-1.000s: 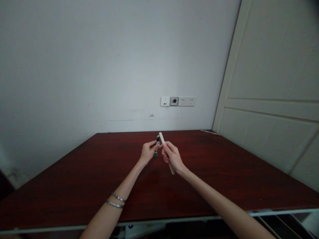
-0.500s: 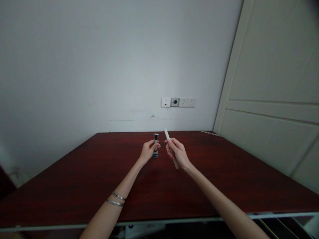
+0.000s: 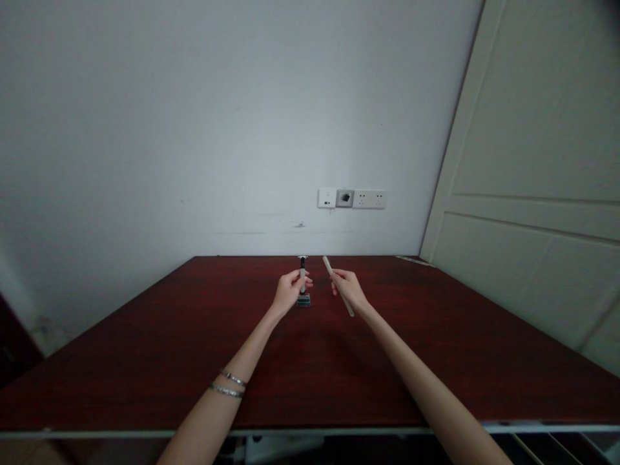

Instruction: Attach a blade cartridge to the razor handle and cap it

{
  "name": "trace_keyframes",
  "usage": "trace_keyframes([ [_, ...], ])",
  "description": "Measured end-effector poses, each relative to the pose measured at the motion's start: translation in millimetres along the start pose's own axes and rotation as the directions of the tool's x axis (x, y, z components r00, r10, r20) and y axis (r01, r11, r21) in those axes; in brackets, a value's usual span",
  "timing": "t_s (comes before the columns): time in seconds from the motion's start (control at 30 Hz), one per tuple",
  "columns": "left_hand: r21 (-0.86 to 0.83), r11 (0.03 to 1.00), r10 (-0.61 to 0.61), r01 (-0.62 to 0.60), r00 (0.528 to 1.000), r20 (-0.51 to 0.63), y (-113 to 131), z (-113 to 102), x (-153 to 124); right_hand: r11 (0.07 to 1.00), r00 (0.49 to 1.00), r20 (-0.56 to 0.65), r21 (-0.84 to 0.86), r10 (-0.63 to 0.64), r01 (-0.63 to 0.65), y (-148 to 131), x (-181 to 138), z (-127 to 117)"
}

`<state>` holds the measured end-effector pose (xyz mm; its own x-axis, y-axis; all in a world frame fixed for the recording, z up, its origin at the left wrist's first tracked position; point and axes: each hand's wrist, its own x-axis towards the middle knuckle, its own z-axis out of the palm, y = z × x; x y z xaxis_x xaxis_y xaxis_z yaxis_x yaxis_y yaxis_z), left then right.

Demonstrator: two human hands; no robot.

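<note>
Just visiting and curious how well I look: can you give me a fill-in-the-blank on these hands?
The left hand grips a metal tool standing upright on the ___.
The right hand holds a slim ___ stick.
Two bracelets sit on the ___ forearm.
Missing: table; white; left.

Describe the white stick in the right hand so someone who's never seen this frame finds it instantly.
On the dark red table, look to the far middle, where both hands are. The right hand holds a slim white stick, tilted. Unlike the short dark upright piece in the left hand, it is pale and long.
</note>
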<state>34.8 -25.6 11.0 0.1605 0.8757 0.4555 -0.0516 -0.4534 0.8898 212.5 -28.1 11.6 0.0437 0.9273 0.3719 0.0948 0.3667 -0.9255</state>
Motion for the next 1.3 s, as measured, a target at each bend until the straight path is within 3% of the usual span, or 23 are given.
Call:
trace_keyframes([
  [0.2,-0.036,0.999,-0.004,0.003,1.000,-0.018,-3,-1,2,0.970,0.993,-0.006,-0.212,0.119,-0.117,15,13,-1],
  [0.47,-0.088,0.996,-0.025,0.021,0.999,-0.042,-4,-5,5,0.898,0.994,0.027,-0.433,0.103,-0.081,18,16,5],
  [0.7,-0.108,0.993,-0.054,0.047,0.997,-0.063,-4,-6,7,0.701,0.990,0.108,-0.713,0.085,0.018,15,8,3],
  [0.8,-0.104,0.993,-0.059,0.052,0.996,-0.071,-4,-7,7,0.522,0.989,0.141,-0.848,0.051,0.094,17,6,5],
  [0.9,-0.085,0.995,-0.055,0.048,0.996,-0.077,-3,-7,8,0.373,0.988,0.126,-0.924,0.090,0.084,23,1,12],
  [1.3,-0.059,0.998,-0.030,0.024,0.995,-0.098,1,-9,8,0.273,0.984,0.080,-0.961,0.162,0.033,35,-10,23],
])
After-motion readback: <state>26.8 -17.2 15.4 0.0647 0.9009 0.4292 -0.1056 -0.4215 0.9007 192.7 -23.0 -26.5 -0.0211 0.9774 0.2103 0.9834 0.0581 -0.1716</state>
